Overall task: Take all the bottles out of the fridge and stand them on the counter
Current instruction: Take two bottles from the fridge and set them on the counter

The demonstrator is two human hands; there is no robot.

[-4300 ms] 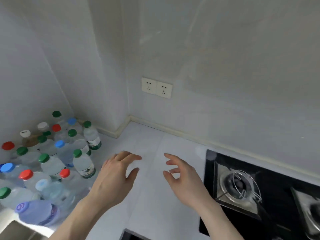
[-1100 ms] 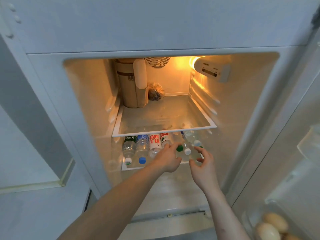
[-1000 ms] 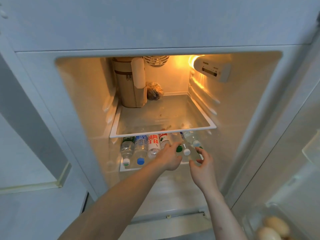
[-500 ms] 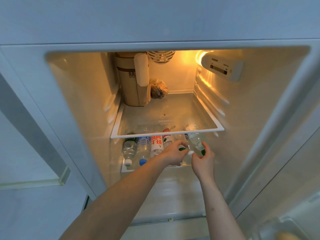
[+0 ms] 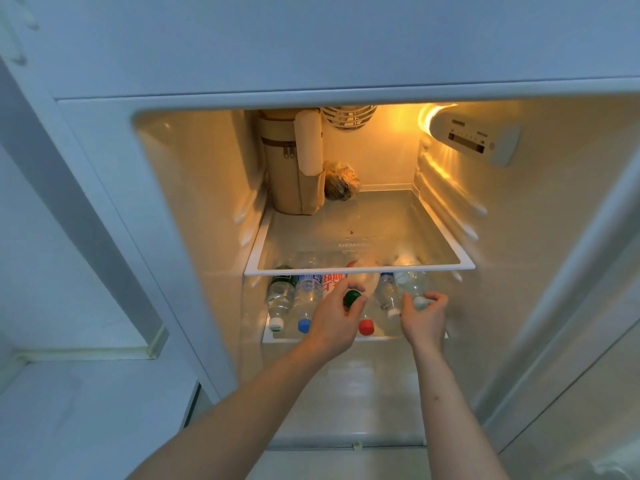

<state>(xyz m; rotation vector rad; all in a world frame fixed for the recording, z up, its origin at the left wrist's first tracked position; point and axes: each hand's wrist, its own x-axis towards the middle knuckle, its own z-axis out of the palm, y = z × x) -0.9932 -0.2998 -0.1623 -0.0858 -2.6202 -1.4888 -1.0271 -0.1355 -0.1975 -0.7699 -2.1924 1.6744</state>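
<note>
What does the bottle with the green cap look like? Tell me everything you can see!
The green-capped bottle is clear plastic with a round dark green cap. It points cap-first out of the fridge, tilted up above the other bottles on the lower shelf, just under the glass shelf. The left hand grips it near the neck, fingers curled round it. Most of its body is blurred or hidden, and no label can be made out.

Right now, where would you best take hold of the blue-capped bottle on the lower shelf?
At its neck, just behind the blue cap, coming from the front. The bottle lies with its cap towards the door, close between neighbours, so its sides are crowded.
</note>
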